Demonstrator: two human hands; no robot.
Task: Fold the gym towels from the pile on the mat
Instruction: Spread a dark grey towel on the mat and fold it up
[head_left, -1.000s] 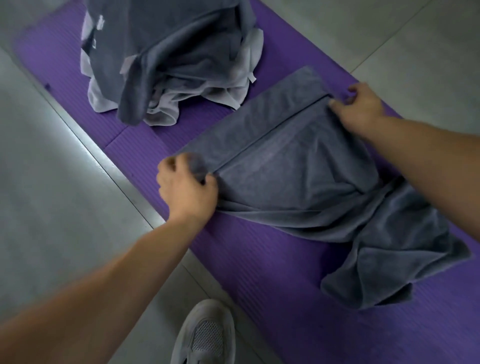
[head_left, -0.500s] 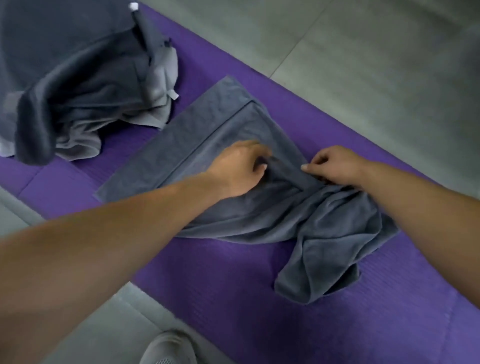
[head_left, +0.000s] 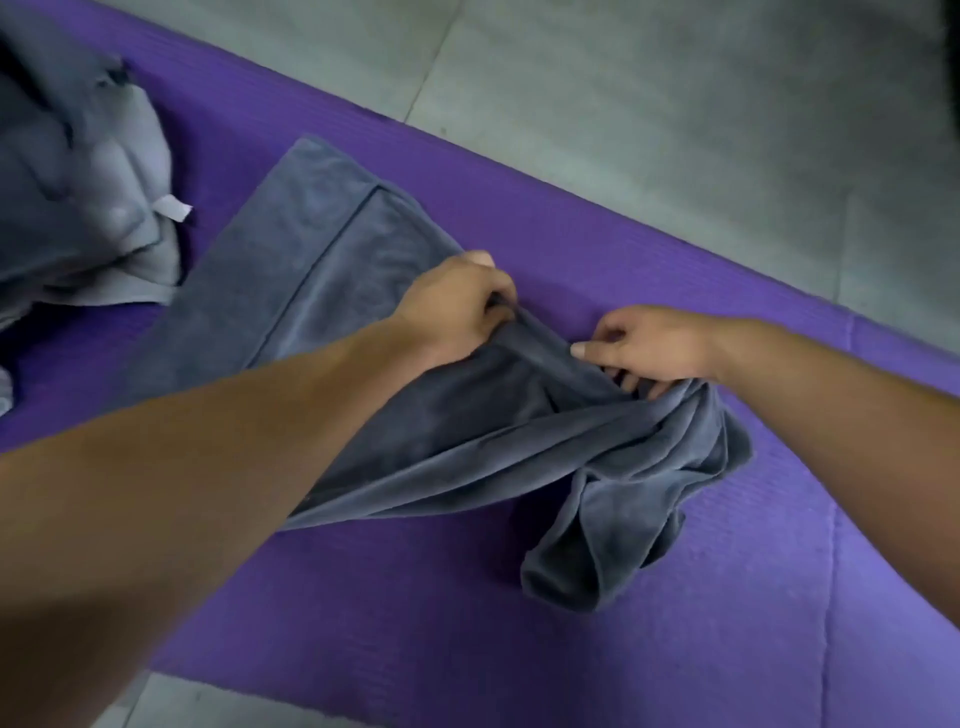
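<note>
My left hand (head_left: 457, 306) and right hand (head_left: 654, 345) both pinch the far edge of the grey towel (head_left: 467, 415). It lies on the purple mat (head_left: 467, 623) beneath them, bunched below my right hand. The towel pile (head_left: 78, 208) sits well left of my left hand.

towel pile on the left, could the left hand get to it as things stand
Probably yes, once freed. The left hand grips the towel, so it must let go first. Only the flat part of that towel on the mat lies between it and the pile.

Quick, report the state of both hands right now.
Left hand: closed, gripping the grey towel by its edge.
Right hand: closed, pinching the same towel edge.
</note>
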